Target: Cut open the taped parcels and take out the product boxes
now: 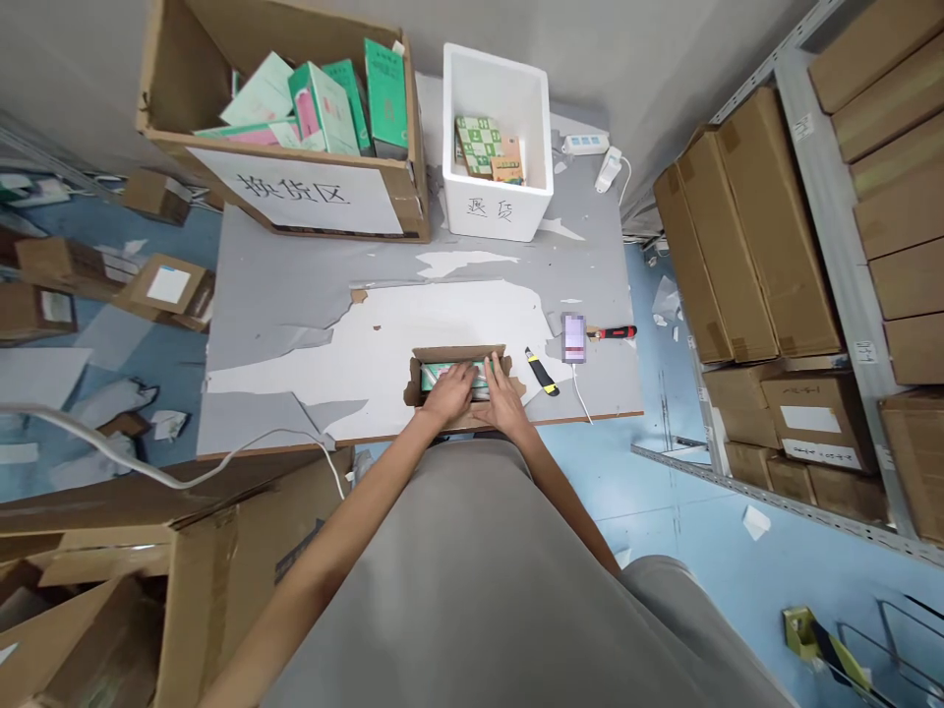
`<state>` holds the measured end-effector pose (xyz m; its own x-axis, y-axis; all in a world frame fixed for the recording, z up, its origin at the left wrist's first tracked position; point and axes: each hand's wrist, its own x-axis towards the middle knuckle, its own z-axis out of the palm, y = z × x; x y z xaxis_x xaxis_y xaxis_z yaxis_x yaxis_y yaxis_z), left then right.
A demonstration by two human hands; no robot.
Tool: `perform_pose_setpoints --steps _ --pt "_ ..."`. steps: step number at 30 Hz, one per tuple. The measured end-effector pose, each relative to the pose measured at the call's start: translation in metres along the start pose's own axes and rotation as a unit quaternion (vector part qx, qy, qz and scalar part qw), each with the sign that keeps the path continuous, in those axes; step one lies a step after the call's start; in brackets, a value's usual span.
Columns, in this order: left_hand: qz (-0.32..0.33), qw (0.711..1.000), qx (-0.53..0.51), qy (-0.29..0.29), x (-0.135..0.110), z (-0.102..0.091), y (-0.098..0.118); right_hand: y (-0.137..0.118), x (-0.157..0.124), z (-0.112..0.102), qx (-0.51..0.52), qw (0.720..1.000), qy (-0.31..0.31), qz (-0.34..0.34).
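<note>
A small open cardboard box (457,355) sits at the near edge of the table (295,295). Inside it lies a green and white packet (442,374). My left hand (448,390) rests on the packet inside the box, fingers curled over it. My right hand (503,391) lies on the box's right side, fingers stretched flat against the packet and the box wall. Both forearms reach forward over my grey shirt.
A yellow-black utility knife (542,372), a phone (573,337) on a white cable and a red-handled tool (612,332) lie right of the box. At the back stand a large carton (295,187) of green packets and a white foam bin (496,147). Shelves with cartons (744,236) stand on the right.
</note>
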<state>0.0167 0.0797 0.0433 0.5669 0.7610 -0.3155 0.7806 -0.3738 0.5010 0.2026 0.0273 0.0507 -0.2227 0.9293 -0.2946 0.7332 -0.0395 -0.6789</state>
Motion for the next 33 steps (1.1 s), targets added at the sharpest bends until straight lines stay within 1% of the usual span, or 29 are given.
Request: perform_pose_setpoints --steps 3,5,8,12,17,19,22,24,26,30,33 --pt "-0.020 0.999 0.010 -0.043 0.010 0.004 0.003 0.001 0.001 0.000 0.003 1.000 -0.002 0.002" --pt "-0.037 0.998 0.012 -0.054 0.011 0.005 0.002 0.002 0.000 0.000 0.003 1.000 -0.002 0.001" --pt "-0.080 0.994 0.019 -0.067 0.011 0.005 -0.001 0.003 -0.001 0.002 0.002 1.000 0.001 -0.001" --pt "-0.142 0.986 0.032 -0.081 0.020 0.003 0.000 0.004 -0.001 0.002 -0.002 1.000 -0.009 0.003" --pt "-0.196 0.976 0.049 -0.079 0.036 -0.002 0.012 0.004 0.003 -0.001 0.002 1.000 -0.020 0.008" --pt "-0.209 0.974 0.051 -0.072 0.037 -0.006 0.016 0.004 0.005 -0.002 0.012 1.000 -0.024 0.007" --pt "-0.208 0.976 0.049 -0.051 0.032 -0.016 0.020 0.006 0.008 -0.007 0.039 0.999 -0.021 0.013" --pt "-0.200 0.978 0.045 -0.033 0.025 -0.023 0.023 0.009 0.008 -0.011 0.059 0.998 -0.005 0.020" --pt "-0.192 0.980 0.040 -0.014 0.017 -0.032 0.025 0.013 0.008 -0.015 0.078 0.996 0.027 0.022" --pt "-0.179 0.983 0.030 0.034 0.002 -0.046 0.031 0.017 0.008 -0.025 0.107 0.987 0.114 0.026" --pt "-0.154 0.983 0.003 0.095 -0.004 -0.053 0.031 0.008 0.013 -0.036 0.126 0.974 0.187 0.029"
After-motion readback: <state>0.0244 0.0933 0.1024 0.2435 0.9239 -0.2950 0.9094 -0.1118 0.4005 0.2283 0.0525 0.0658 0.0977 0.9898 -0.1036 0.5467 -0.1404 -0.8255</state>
